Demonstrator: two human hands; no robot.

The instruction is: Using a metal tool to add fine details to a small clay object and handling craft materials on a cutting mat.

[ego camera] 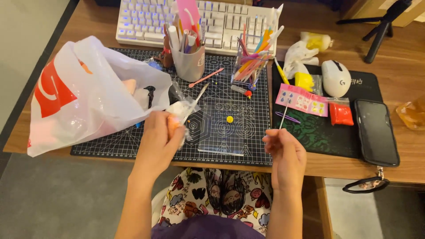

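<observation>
Left hand point(161, 132): closed on a small clear packet point(182, 108) with an orange lump, just above the cutting mat point(248, 146).
Right hand point(283, 148): fingers pinched on a thin needle tool point(283, 114), tip up.
Step, judged: clay work, packet being handled; next calls for steady tool placement.
Beyond: clear plate point(223, 132), white bag point(84, 102), tool cup point(189, 62), keyboard point(150, 20).

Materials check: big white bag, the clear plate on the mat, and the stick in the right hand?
White bag: thin plastic film by the look, glossy, crumpled, slightly see-through. Clear plate: probably acrylic, maybe glass; rigid, transparent, the cutting mat grid shows through. Thin stick in the right hand: too fine to tell, pale, metal or plastic. Left hand grips a small clear film bag.
</observation>
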